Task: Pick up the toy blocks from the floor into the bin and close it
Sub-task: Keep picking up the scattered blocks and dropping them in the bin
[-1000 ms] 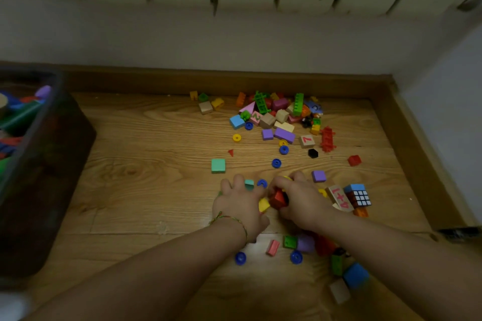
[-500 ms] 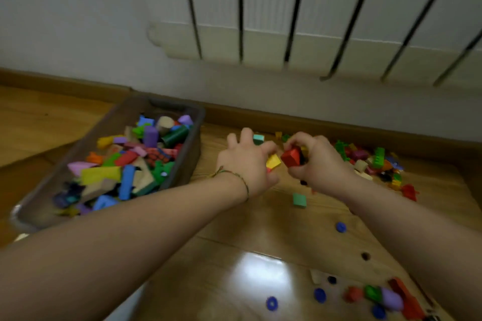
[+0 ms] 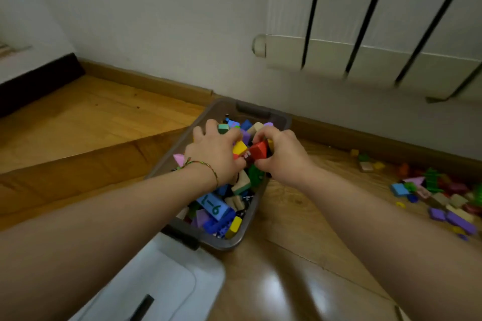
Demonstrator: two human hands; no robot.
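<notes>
Both hands over the open bin, left hand and right hand clutching blocks

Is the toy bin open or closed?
Open. The bin shows its blocks, and the white lid lies on the floor beside it.

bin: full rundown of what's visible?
The bin is a dark, translucent, plastic-looking rectangular tub with a handle cutout in its far end. It sits open and upright on the wood floor near the wall, almost full of mixed blocks. Both hands, left hand and right hand, hold blocks over it. A white lid lies at its near end.
</notes>
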